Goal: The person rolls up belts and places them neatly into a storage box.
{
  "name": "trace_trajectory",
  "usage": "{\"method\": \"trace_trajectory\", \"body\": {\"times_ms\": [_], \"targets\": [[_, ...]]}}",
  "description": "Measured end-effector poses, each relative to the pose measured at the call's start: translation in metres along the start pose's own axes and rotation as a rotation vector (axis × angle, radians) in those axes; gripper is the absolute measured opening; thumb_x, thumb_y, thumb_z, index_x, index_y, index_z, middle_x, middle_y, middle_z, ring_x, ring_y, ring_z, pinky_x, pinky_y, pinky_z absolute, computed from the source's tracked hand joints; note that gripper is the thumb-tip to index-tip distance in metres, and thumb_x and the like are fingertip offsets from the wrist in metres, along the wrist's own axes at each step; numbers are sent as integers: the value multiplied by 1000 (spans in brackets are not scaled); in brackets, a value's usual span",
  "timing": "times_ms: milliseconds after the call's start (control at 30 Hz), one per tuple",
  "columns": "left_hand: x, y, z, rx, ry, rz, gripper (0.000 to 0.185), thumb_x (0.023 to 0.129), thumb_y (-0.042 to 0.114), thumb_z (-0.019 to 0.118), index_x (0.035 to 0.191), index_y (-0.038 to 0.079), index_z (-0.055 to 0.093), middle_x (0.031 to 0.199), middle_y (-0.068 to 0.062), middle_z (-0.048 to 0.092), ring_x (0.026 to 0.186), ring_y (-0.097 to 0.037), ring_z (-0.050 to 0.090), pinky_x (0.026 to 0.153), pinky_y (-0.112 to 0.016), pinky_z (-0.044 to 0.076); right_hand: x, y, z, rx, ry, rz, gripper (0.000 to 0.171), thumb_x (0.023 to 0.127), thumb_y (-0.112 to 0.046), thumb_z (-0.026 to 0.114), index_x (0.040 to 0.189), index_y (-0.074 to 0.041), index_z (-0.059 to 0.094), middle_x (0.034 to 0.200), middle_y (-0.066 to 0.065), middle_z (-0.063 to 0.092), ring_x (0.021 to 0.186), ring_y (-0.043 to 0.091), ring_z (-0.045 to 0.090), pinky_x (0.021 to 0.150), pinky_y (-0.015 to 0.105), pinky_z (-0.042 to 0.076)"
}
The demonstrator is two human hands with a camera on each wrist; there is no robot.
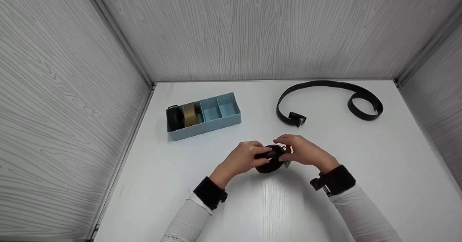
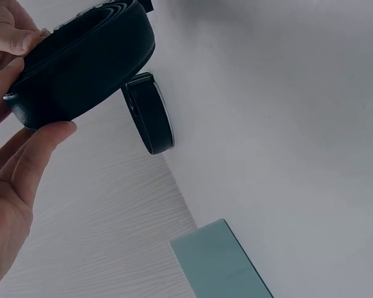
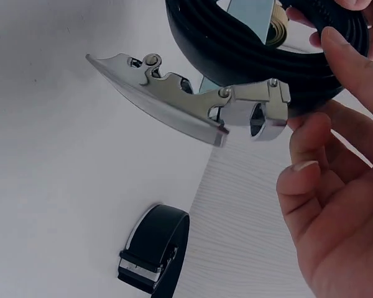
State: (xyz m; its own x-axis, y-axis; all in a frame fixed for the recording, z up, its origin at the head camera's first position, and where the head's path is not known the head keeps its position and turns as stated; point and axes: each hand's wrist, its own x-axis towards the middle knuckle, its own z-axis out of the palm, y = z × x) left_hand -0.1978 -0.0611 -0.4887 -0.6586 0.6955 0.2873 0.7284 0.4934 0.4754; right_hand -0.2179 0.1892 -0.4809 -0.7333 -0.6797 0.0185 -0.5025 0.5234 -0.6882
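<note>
blue tray (image 1: 231,117): two coiled belts (image 1: 183,116) | hands (image 1: 242,159) grip rolled belt (image 1: 270,162)

Four belts in all. One rolled black belt (image 1: 270,159) sits between the fingers of both hands. One loose black belt (image 1: 326,99) lies well beyond the fingertips. Two more rolled belts, one black (image 1: 175,117) and one tan (image 1: 190,114), fill one blue box (image 1: 216,122), beyond the left fingers. Two hands.
</note>
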Motion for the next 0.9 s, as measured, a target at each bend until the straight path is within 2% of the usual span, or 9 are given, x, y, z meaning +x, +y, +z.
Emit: {"method": "trace_trajectory", "body": {"times_ms": [200, 367, 533, 667, 900], "targets": [[-5, -4, -5, 33, 181, -63, 32, 89, 24, 74, 116, 8, 73, 99, -10, 69, 89, -21, 67, 76, -31, 54, -6, 1, -1, -33, 191, 16, 57, 86, -17, 77, 138, -5, 55, 137, 11, 50, 81, 16, 56, 65, 29, 47], [-10, -8, -10, 32, 316, -128, 32, 87, 21, 76, 115, 5, 73, 98, -11, 69, 87, -21, 67, 74, -32, 54, -9, 3, 5, -69, 250, 43, 58, 88, -19, 75, 140, -9, 53, 139, 7, 47, 88, 18, 58, 63, 30, 47], [-16, -17, -18, 58, 413, -212, 33, 85, 18, 77, 114, 4, 73, 99, -13, 68, 87, -23, 68, 73, -34, 55, -17, 16, 8, -150, 217, 140, 58, 90, -25, 72, 143, -13, 51, 141, 5, 44, 103, 25, 62, 72, 39, 51], [-18, -27, -24, 101, 480, -259, 33, 84, 17, 78, 114, 3, 73, 98, -14, 68, 87, -26, 68, 71, -35, 56, -26, 32, 10, -230, 160, 212, 59, 92, -30, 69, 145, -12, 48, 142, 12, 44, 107, 31, 61, 79, 47, 51], [-24, -49, -44, 161, 601, -357, 34, 84, 15, 78, 115, 2, 72, 98, -17, 69, 88, -30, 68, 73, -40, 56, -49, 54, 17, -413, 84, 316, 58, 91, -27, 70, 142, -8, 50, 131, 20, 51, 104, 41, 57, 70, 52, 51]]}}
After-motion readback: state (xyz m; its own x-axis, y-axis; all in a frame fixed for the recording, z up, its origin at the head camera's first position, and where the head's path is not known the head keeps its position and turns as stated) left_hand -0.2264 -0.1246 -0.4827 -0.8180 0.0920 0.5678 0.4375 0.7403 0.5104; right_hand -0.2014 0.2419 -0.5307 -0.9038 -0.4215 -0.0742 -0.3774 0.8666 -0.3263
